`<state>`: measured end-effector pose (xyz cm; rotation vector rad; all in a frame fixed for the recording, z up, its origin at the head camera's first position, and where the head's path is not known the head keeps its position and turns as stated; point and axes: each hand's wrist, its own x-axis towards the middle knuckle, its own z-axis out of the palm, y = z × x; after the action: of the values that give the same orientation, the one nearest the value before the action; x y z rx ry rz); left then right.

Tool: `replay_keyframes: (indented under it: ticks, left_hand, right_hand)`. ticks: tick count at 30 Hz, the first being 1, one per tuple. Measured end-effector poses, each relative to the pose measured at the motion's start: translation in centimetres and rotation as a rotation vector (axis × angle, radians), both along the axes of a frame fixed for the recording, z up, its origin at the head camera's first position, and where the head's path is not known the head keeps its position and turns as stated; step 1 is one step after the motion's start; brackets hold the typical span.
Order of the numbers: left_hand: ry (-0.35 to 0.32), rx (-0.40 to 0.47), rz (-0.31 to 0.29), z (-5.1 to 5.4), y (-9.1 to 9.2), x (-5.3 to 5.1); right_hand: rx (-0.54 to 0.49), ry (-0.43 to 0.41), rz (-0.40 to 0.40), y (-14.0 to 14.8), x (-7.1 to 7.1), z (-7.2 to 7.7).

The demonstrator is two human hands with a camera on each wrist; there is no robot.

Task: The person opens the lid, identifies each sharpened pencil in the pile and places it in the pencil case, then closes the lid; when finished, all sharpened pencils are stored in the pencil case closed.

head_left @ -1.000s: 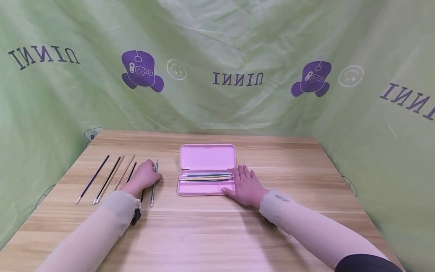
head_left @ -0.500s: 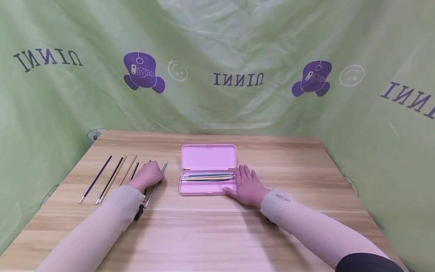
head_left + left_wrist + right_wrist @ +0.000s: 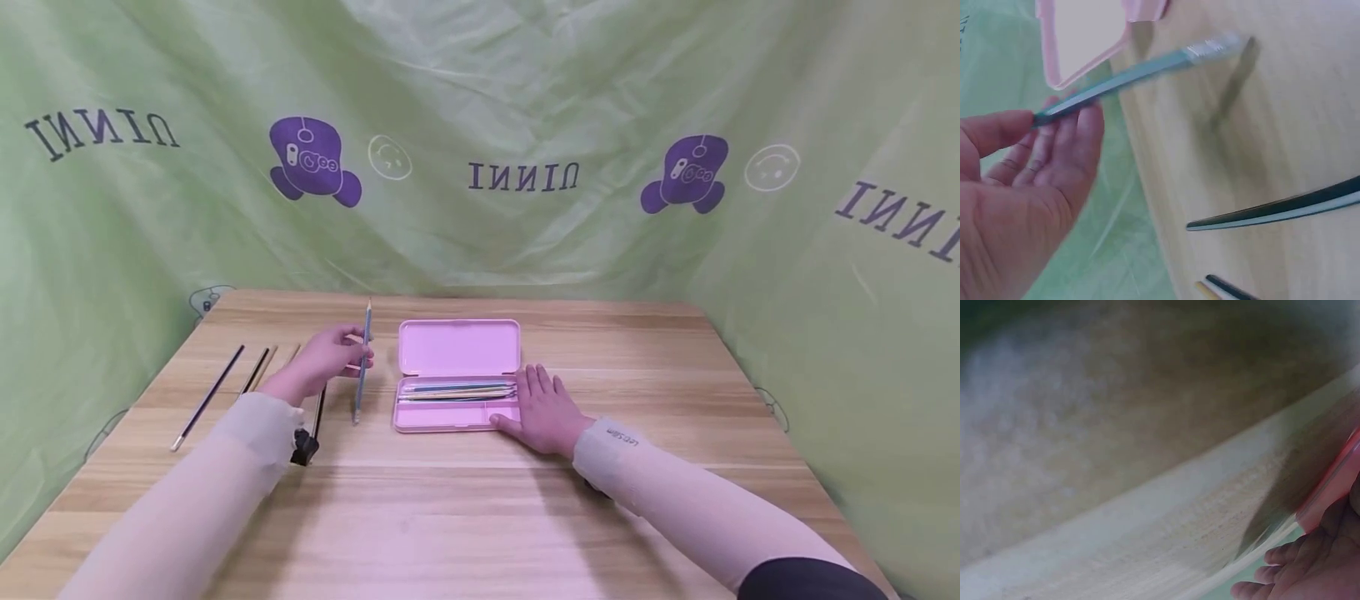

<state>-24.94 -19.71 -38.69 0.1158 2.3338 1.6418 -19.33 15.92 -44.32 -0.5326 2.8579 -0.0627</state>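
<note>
My left hand (image 3: pixel 324 360) pinches a blue-green pencil (image 3: pixel 362 379) between thumb and fingers, raised off the tabletop. In the left wrist view the pencil (image 3: pixel 1141 72) slants up, its eraser end blurred and its shadow below. To the right lies a pink pencil case (image 3: pixel 438 415) with its lid standing back. Several pencils (image 3: pixel 456 390) lie side by side in its long rear compartment. My right hand (image 3: pixel 546 417) rests against the case's right side, fingers straight, thumb over the front corner. The right wrist view shows only part of that hand (image 3: pixel 1316 569) beside the case.
Left of the case, several loose pencils lie on the wooden table (image 3: pixel 450 517). A dark one (image 3: pixel 210 396) is farthest left, and a black one (image 3: pixel 320 412) lies by my left wrist. My left arm hides parts of others. A green printed curtain (image 3: pixel 420 242) surrounds the table.
My left hand has picked up the blue-green pencil, lifting it from the table and moving it slightly right and away from me. My right hand stays by the case.
</note>
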Motion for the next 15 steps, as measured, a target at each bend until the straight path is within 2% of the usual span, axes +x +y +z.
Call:
replay_keyframes:
  ticks: [4,8,11,15]
  left_hand:
    - [0.007,0.077,-0.018,0.8,0.3,-0.3]
    - [0.03,0.102,-0.046,1.2,0.9,-0.9]
    - [0.049,0.093,-0.086,1.6,1.8,-1.5]
    - [0.079,0.038,-0.163,2.1,3.4,-2.3]
  right_hand:
    - [0.009,-0.002,0.002,-0.1,0.0,0.0]
    - [0.01,-0.001,0.002,-0.1,0.0,0.0]
    - [0.012,-0.001,0.001,-0.1,-0.1,0.0]
    - [0.011,-0.006,0.001,-0.1,0.0,0.2]
